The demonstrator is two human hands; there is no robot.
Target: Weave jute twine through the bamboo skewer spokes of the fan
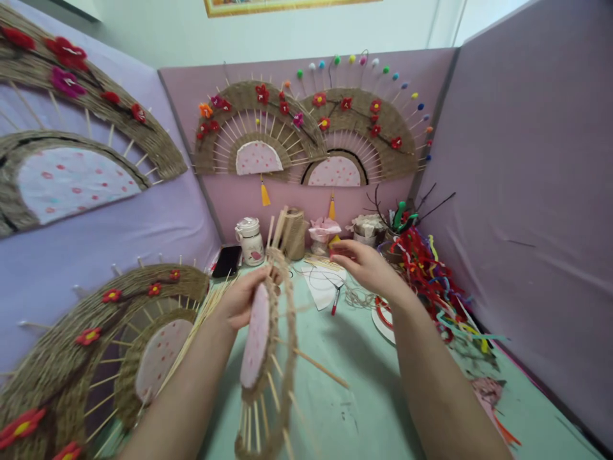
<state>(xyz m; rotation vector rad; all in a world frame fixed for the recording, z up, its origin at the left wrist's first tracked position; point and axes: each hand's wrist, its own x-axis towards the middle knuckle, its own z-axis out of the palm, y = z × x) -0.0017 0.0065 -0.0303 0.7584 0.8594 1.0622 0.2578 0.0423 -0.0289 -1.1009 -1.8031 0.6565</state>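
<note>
Pinching fan in left fingers — holding right fingers parted, right of fan; woven at inner band — apparently unfinished outside.

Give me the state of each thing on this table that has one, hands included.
Held fan: unfinished, turned nearly edge-on
Left hand: gripping the fan
Right hand: raised, thumb and fingers apart
Phone: flat, screen dark
White jar: upright, lid on
Twine cone: upright
Pen: lying down
</note>
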